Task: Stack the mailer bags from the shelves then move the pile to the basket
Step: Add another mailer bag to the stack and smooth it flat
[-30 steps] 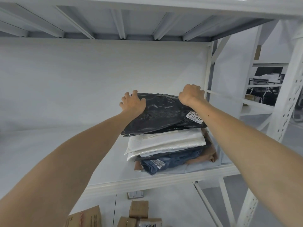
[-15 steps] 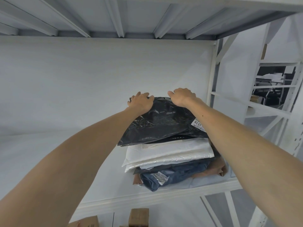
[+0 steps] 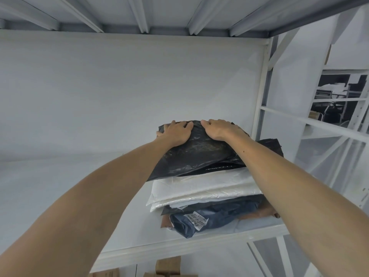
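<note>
Your left hand (image 3: pixel 175 133) lies flat on the black mailer bag (image 3: pixel 199 156) topping the stacked pile (image 3: pixel 199 189), your right hand (image 3: pixel 220 129) hooks its far edge; the basket move apparently remains.

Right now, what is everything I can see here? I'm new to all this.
black mailer bag: one, black, top of the pile
white mailer bag: at least one, white, beneath it
dark blue mailer bag: one, labelled, lower in the pile
brown mailer bag: one, brown, near the bottom
shelf: one, white, bearing the pile
cardboard boxes: several, brown, below the shelf
left hand: on the black bag
right hand: on the black bag
</note>
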